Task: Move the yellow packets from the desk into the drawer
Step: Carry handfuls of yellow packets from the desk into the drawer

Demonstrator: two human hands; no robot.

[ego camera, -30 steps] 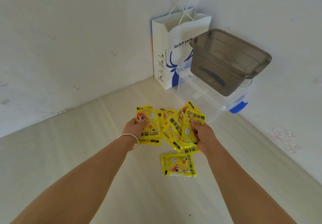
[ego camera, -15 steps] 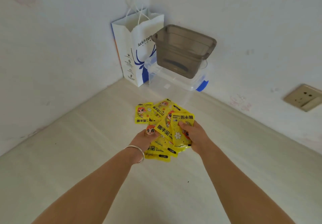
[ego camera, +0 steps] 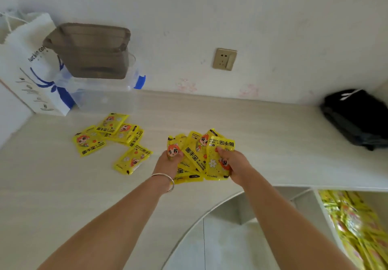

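A fanned bunch of yellow packets (ego camera: 196, 154) is held between both hands above the pale desk (ego camera: 273, 135), near its front edge. My left hand (ego camera: 168, 162), with a silver bangle at the wrist, grips the bunch's left side. My right hand (ego camera: 235, 164) pinches its right side with the thumb on top. Several more yellow packets (ego camera: 113, 137) lie loose on the desk to the left. The open drawer (ego camera: 327, 213) shows at the lower right, below the desk edge, with many yellow packets (ego camera: 357, 227) inside.
A white paper bag (ego camera: 31, 76) stands in the far left corner beside a clear lidded box (ego camera: 100, 95) with a grey tub (ego camera: 92, 53) on top. A black bag (ego camera: 357, 116) lies at the far right. A wall socket (ego camera: 224, 58) is on the back wall.
The view and both hands have swung right with the bunch of packets, away from the corner. Several packets stay behind on the desk, and the open drawer has come into view.
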